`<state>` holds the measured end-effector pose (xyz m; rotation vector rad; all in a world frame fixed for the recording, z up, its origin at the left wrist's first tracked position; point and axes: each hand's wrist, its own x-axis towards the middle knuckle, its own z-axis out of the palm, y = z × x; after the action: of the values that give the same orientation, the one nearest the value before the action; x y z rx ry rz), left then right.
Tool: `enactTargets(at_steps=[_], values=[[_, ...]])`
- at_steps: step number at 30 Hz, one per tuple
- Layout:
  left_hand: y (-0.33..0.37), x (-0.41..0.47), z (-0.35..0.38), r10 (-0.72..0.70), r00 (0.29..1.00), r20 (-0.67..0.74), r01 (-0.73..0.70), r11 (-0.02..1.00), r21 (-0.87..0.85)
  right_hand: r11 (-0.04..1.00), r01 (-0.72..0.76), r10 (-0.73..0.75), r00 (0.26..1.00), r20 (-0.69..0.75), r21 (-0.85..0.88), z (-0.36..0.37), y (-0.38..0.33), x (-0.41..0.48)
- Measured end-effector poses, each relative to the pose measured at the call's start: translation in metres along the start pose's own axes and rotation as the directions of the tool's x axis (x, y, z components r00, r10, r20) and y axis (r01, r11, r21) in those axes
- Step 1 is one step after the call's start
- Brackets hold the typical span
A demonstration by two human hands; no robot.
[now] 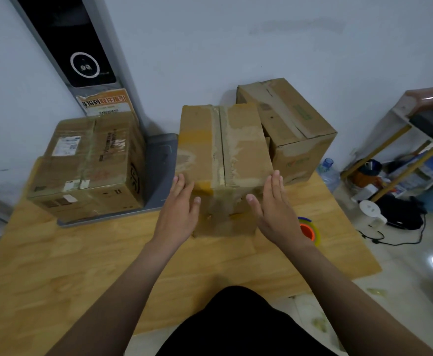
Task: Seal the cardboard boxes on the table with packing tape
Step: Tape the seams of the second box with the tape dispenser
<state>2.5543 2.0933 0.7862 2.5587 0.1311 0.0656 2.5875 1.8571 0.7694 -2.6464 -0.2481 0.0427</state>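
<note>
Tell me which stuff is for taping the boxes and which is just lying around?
For the job: the middle box between the left hand and right hand, the left box, the right box, the tape roll.
Just lying about: the water bottle, the shelf.

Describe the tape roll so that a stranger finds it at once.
On the wooden table, find the middle cardboard box, nearest the person. Just right of it, partly behind the right hand, lies the tape roll: the only brightly coloured thing on the table, orange core, blue and yellow rim.
</note>
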Motion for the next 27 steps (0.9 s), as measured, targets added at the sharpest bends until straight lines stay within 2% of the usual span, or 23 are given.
enactTargets(at_steps=[3, 5, 7, 10, 14, 17, 20, 22, 23, 25, 27], values=[[0.006, 0.012, 0.001, -0.202, 0.979, -0.032, 0.191, 0.957, -0.218, 0.984, -0.075, 0.074, 0.997, 0.013, 0.16, -0.007, -0.005, 0.011], [0.008, 0.02, 0.002, -0.341, 0.94, 0.021, 0.325, 0.874, -0.361, 0.966, -0.121, 0.121, 0.993, 0.012, 0.228, -0.011, -0.007, 0.018], [0.011, 0.025, 0.003, -0.409, 0.909, 0.075, 0.401, 0.817, -0.415, 0.921, -0.182, 0.191, 0.982, 0.009, 0.345, -0.015, -0.009, 0.024], [0.011, 0.032, 0.004, -0.462, 0.878, 0.122, 0.467, 0.776, -0.424, 0.802, -0.283, 0.303, 0.952, 0.051, 0.526, -0.018, -0.01, 0.034], [0.006, 0.038, 0.007, -0.504, 0.851, 0.147, 0.515, 0.747, -0.42, 0.685, -0.368, 0.372, 0.919, 0.133, 0.628, -0.014, -0.007, 0.041], [0.008, 0.04, 0.007, -0.512, 0.843, 0.165, 0.532, 0.749, -0.394, 0.623, -0.48, 0.439, 0.868, 0.233, 0.618, -0.012, 0.002, 0.052], [0.005, 0.041, 0.005, -0.489, 0.857, 0.162, 0.513, 0.784, -0.349, 0.683, -0.54, 0.441, 0.842, 0.312, 0.492, -0.016, 0.014, 0.062], [0.001, 0.042, 0.002, -0.446, 0.891, 0.079, 0.451, 0.855, -0.257, 0.785, -0.458, 0.379, 0.888, 0.263, 0.417, -0.022, 0.017, 0.066], [0.0, 0.045, -0.001, -0.393, 0.919, 0.008, 0.386, 0.899, -0.208, 0.857, -0.359, 0.306, 0.932, 0.196, 0.37, -0.026, 0.015, 0.068], [0.002, 0.056, -0.005, -0.193, 0.978, -0.084, 0.187, 0.979, -0.077, 0.973, -0.09, 0.075, 0.994, 0.075, 0.212, -0.033, 0.008, 0.077], [0.011, 0.073, -0.007, 0.031, 0.999, 0.009, -0.032, 0.995, 0.097, 0.991, 0.115, -0.124, 0.983, 0.133, 0.074, -0.036, -0.007, 0.09]])
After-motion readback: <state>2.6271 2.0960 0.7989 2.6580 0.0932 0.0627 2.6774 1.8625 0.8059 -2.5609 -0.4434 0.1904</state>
